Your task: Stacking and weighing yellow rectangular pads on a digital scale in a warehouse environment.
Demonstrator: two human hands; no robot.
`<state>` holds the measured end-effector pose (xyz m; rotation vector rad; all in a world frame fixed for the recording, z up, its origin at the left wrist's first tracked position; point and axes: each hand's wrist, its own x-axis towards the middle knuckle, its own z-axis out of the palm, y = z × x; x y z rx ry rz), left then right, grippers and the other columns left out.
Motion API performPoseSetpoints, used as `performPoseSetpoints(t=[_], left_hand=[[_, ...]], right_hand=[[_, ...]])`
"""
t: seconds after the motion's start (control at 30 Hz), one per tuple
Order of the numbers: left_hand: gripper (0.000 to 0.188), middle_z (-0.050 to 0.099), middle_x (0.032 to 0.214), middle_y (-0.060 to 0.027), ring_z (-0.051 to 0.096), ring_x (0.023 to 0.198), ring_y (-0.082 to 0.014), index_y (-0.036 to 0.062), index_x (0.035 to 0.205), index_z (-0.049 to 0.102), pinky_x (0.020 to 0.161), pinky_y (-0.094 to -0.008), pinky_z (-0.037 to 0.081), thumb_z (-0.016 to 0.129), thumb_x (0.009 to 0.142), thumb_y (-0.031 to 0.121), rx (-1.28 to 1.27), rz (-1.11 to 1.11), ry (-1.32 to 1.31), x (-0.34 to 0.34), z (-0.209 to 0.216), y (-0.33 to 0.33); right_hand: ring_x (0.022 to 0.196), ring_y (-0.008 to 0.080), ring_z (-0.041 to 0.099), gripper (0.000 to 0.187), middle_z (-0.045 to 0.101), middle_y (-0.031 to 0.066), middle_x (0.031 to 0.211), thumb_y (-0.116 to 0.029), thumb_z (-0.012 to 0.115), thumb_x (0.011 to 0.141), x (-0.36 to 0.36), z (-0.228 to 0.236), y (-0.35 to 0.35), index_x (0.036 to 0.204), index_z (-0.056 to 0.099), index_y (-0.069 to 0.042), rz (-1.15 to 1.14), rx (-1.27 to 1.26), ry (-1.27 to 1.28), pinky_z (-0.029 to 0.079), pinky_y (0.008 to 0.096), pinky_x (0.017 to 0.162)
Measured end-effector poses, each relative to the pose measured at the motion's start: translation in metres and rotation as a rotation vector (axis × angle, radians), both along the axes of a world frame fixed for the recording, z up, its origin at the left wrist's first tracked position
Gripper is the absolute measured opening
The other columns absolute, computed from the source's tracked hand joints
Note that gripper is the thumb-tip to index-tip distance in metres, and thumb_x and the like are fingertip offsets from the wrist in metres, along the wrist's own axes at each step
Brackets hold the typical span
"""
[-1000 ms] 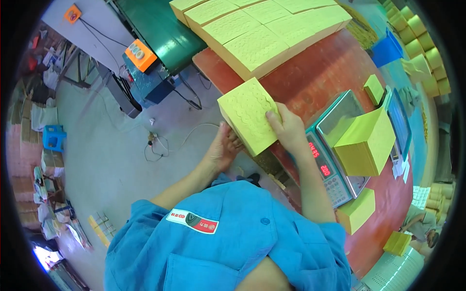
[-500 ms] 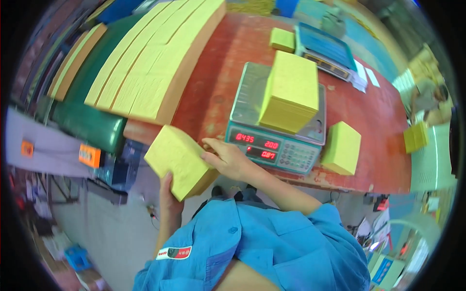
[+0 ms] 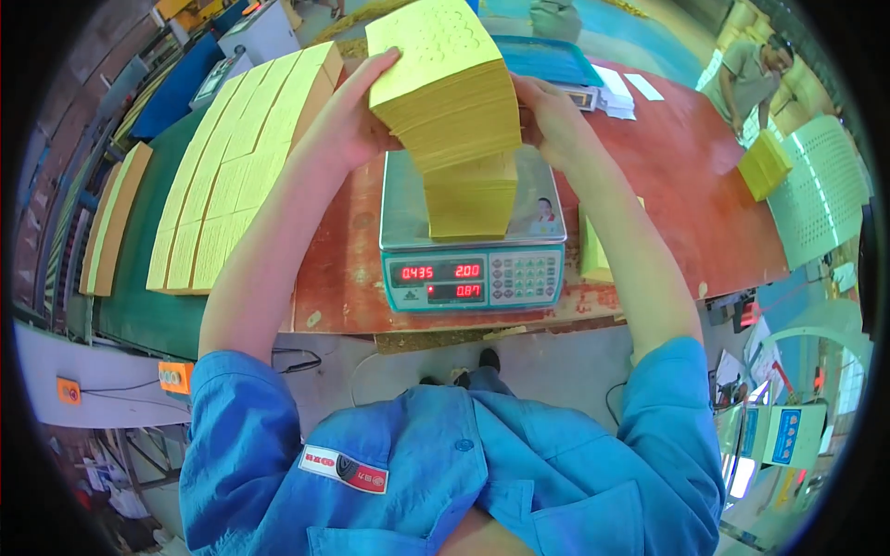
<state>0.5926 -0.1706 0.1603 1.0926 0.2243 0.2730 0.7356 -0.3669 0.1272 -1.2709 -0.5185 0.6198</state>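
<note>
While 2 hands, left hand [image 3: 345, 130], right hand [image 3: 554, 119], clasp yellow paper stack [image 3: 450, 88] between them, above scale [image 3: 471, 243].

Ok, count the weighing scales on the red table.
2. The nearer digital scale sits at the table's front edge, under the yellow paper stack gripped by the left hand and right hand. A second scale stands behind, mostly hidden.

Blue short-sleeved work shirt [image 3: 464, 473] — chest badge [image 3: 345, 469]

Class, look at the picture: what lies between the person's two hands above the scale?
In the head view, a thick stack of yellow paper lies between the left hand and right hand, above the scale.
</note>
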Motion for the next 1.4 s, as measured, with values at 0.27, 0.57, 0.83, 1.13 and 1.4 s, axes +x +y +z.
performPoseSetpoints(t=[0.27, 0.57, 0.83, 1.13, 1.4], left_hand=[[0.064, 0.056, 0.124, -0.0055, 0.052, 0.114, -0.0237, 0.0164, 0.134, 0.049, 0.092, -0.0480, 0.043, 0.064, 0.083, 0.051, 0.062, -0.056, 0.189, 0.018, -0.015, -0.003], [0.053, 0.060, 0.126, -0.0106, 0.059, 0.114, -0.0236, 0.0046, 0.132, 0.049, 0.095, -0.0389, 0.046, 0.060, 0.089, 0.034, -0.218, -0.032, -0.118, 0.015, -0.040, 0.011], [0.059, 0.060, 0.123, -0.0078, 0.057, 0.110, -0.0203, 0.0088, 0.131, 0.052, 0.091, -0.0387, 0.045, 0.064, 0.085, 0.044, -0.021, -0.020, 0.115, 0.025, -0.017, 0.000], [0.065, 0.060, 0.122, -0.0050, 0.056, 0.110, -0.0205, 0.0112, 0.132, 0.052, 0.089, -0.0421, 0.045, 0.064, 0.083, 0.051, 0.166, -0.063, 0.236, 0.022, -0.015, -0.011], [0.062, 0.063, 0.118, -0.0041, 0.055, 0.109, -0.0166, 0.0112, 0.131, 0.054, 0.094, -0.0379, 0.042, 0.060, 0.085, 0.054, 0.266, -0.014, 0.249, 0.019, -0.012, -0.023]], right_hand=[[0.081, 0.0165, 0.064, 0.043, 0.064, 0.0069, 0.099, -0.028, 0.062, 0.092, 0.003, -0.031, -0.003, 0.124, 0.057, 0.000, -0.077, -0.008, -0.012, 0.052, 0.0303, 0.064], [0.081, 0.0170, 0.064, 0.035, 0.064, 0.0058, 0.104, -0.024, 0.060, 0.093, 0.013, -0.029, -0.001, 0.122, 0.058, -0.005, 0.029, 0.264, 0.207, 0.051, 0.0293, 0.069], [0.077, 0.0176, 0.063, 0.028, 0.065, 0.0083, 0.094, -0.018, 0.054, 0.093, 0.028, -0.035, 0.016, 0.110, 0.064, 0.002, -0.077, 0.006, -0.059, 0.054, 0.0323, 0.064], [0.072, 0.0177, 0.063, 0.028, 0.066, 0.0078, 0.088, -0.015, 0.053, 0.092, 0.026, -0.048, 0.017, 0.110, 0.067, 0.001, -0.166, -0.040, -0.116, 0.054, 0.0316, 0.060], [0.083, 0.0198, 0.067, 0.031, 0.071, 0.0133, 0.094, -0.016, 0.054, 0.088, 0.033, -0.067, 0.022, 0.111, 0.069, -0.002, -0.245, -0.134, -0.271, 0.053, 0.0322, 0.072]])
